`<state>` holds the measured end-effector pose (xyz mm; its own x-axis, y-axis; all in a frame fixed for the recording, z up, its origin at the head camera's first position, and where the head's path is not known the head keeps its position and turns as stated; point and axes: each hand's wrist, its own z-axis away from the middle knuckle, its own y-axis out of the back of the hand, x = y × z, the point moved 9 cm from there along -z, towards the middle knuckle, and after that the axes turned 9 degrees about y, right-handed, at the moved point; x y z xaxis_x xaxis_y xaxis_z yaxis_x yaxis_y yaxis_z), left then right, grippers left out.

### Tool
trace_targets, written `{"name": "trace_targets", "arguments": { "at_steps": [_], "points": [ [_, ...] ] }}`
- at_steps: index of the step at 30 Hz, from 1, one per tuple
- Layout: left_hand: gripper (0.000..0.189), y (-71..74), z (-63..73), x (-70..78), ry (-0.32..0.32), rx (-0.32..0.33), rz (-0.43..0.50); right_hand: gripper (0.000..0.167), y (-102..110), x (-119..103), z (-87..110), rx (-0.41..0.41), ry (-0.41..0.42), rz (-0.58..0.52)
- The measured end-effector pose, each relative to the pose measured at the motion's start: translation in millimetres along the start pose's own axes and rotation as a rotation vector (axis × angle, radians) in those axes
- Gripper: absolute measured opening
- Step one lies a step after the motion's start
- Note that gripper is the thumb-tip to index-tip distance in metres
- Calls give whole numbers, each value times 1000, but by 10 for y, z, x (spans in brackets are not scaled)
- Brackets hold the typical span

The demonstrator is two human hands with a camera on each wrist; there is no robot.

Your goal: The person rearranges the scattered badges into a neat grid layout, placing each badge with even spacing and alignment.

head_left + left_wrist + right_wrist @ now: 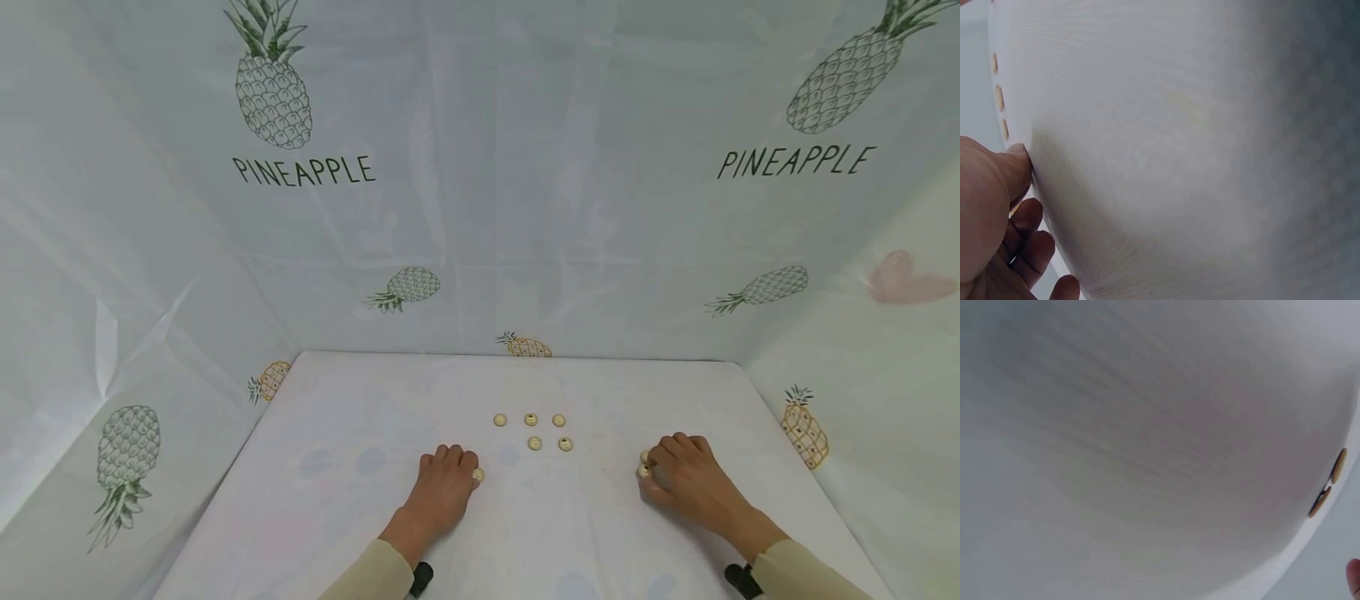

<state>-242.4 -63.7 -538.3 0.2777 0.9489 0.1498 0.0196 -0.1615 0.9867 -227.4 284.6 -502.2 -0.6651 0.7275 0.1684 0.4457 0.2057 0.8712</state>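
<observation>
In the head view, my left hand (442, 486) rests low over the white tabletop, pinching a small round pale-yellow piece (478, 475) at its thumb side. The left wrist view shows the thumb (1017, 165) and bent fingers, with a sliver of the piece (1016, 209) behind them. Over on the right, my right hand (686, 475) has its bent fingers beside two similar pieces, an upper one (644, 457) and a lower one (644, 472). Those two lie almost touching in the right wrist view, where only a fingertip (1354, 575) shows, apart from them.
Between the hands lie several more round pieces in two rows, among them a back-left piece (500, 420) and a front-right piece (566, 444). The white tablecloth (337, 517) ends at a hanging pineapple-print sheet (480, 208) behind and at both sides.
</observation>
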Motion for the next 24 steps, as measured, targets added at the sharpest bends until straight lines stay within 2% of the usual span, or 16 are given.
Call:
{"name": "trace_targets", "arguments": {
  "at_steps": [5, 12, 18, 24],
  "points": [
    [20, 8, 4, 1, 3, 0, -5, 18, -26, -50, -122, 2, 56, 31],
    [20, 49, 21, 19, -9, 27, -27, 19, -101, -132, -293, -14, 78, 53],
    [23, 82, 29, 21, -23, 62, -10, 21, -161, -180, -463, -11, 92, 40],
    [21, 19, 4, -2, -4, 35, -2, 20, -230, -241, -650, -17, 94, 24]
  ]
}}
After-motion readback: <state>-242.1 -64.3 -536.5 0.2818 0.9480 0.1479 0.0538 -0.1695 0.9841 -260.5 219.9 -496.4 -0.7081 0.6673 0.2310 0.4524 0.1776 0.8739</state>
